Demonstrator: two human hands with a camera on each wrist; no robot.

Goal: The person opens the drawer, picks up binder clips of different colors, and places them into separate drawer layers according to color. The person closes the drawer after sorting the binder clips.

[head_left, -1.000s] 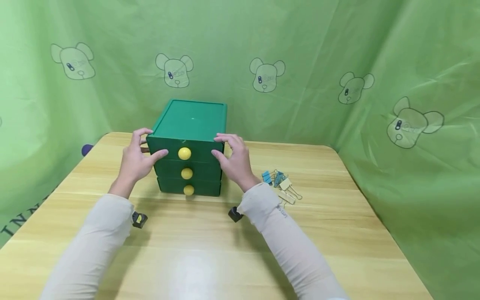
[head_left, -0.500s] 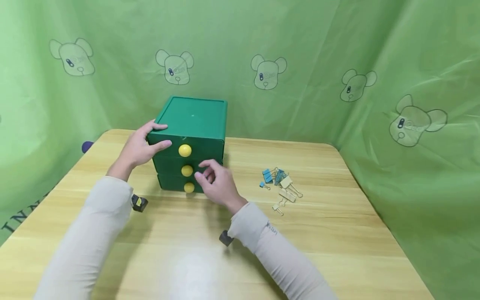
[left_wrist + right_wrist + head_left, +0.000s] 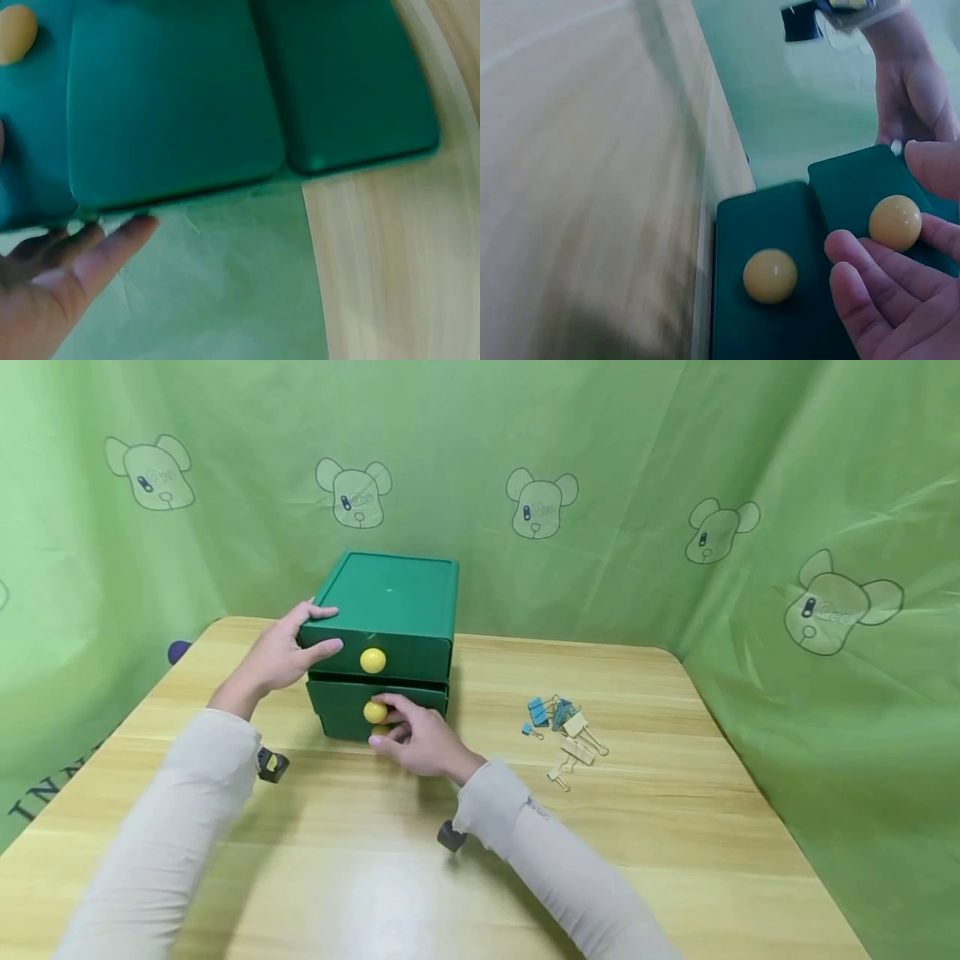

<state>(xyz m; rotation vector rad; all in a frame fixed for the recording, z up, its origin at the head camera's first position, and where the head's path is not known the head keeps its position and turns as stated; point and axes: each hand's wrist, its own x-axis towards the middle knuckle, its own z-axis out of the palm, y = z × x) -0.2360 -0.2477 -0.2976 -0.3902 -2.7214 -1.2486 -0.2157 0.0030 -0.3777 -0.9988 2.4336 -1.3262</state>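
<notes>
A green three-drawer cabinet [image 3: 390,597] with round yellow knobs stands on the table. My left hand [image 3: 273,652] holds its upper left front corner, thumb on the front and fingers over the top edge. With the fingers of my right hand [image 3: 423,742] I grip the yellow middle knob [image 3: 374,712], seen also as a knob [image 3: 895,223] between the fingers in the right wrist view. The middle drawer [image 3: 337,700] sticks out slightly, a dark gap above it. The top drawer [image 3: 330,652] is closed. The bottom knob [image 3: 770,277] is partly hidden in the head view.
Several blue and cream binder clips [image 3: 573,727] lie right of the cabinet on the wooden table [image 3: 660,827]. A green curtain [image 3: 615,568] with printed bear heads hangs behind and at the sides. Each wrist carries a small black camera [image 3: 452,837].
My right hand has left the cabinet's upper right corner and come down to the middle knob. The middle drawer has slid slightly outward. My left hand's fingers have shifted farther onto the top.
</notes>
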